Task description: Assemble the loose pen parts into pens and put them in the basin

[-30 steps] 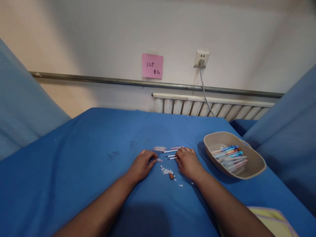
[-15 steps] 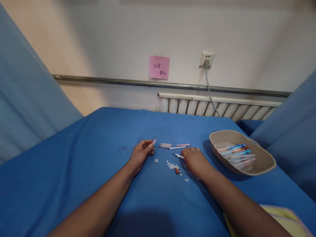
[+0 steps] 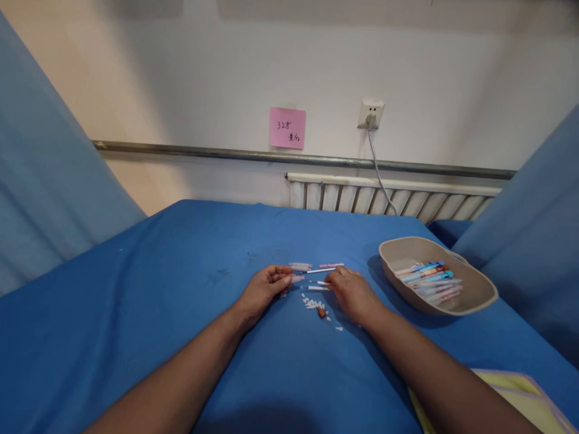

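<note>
My left hand (image 3: 266, 293) pinches a short pinkish, see-through pen barrel (image 3: 297, 278) between thumb and fingers, its end pointing right. Facing it, my right hand (image 3: 353, 293) has its fingers closed on a thin white pen refill (image 3: 319, 283), whose tip points left toward the barrel. Just below that refill is another white stick (image 3: 318, 288), partly covered by the right fingers; whether it is held or lying I cannot tell. Behind the hands lie pink pen parts (image 3: 301, 266), a pink patterned barrel (image 3: 332, 265) and a loose refill (image 3: 321, 270).
Several small white cone-like pieces (image 3: 311, 303) and a brown piece (image 3: 321, 312) lie in front of the hands on the blue sheet (image 3: 253, 374). A beige basket (image 3: 474, 301) holding pens (image 3: 429, 280) stands at right. A yellow cloth (image 3: 511, 398) lies front right.
My left hand has brought the barrel rightward and lowered it from a steep tilt to nearly level. The right hand's refill now lies more level, close to the barrel. The view has shifted slightly.
</note>
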`<state>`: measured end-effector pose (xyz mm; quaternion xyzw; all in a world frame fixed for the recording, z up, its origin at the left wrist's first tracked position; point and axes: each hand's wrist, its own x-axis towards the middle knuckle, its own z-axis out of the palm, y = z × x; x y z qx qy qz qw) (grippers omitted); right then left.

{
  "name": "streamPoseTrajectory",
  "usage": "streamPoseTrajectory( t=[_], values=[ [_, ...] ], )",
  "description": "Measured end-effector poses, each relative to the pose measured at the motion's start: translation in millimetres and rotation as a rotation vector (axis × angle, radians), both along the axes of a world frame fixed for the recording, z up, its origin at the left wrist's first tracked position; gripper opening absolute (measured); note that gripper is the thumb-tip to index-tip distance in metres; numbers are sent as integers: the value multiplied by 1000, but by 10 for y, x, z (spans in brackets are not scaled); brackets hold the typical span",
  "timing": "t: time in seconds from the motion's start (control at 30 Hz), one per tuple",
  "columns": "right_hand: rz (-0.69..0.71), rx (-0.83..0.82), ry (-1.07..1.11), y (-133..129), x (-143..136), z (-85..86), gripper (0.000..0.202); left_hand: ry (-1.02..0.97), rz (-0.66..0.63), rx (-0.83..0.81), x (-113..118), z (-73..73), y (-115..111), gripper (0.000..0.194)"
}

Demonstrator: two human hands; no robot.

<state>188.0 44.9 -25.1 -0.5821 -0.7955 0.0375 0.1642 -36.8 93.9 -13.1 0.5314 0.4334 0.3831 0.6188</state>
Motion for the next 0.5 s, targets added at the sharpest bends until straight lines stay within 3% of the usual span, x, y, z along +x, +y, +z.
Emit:
streamPoseTrajectory(
  t=[0.13,0.3,0.5],
  values=[
    [16,-53,40,2,10,-42,20,37,-13,16,13,1,-30,38],
    [49,44,247,-23,-8,-12,20,47,-29,14,-1,-6,-13,36],
    [95,57,289,-59,-16,30,22,38,-12,26,5,-8,0,36]
  ],
)
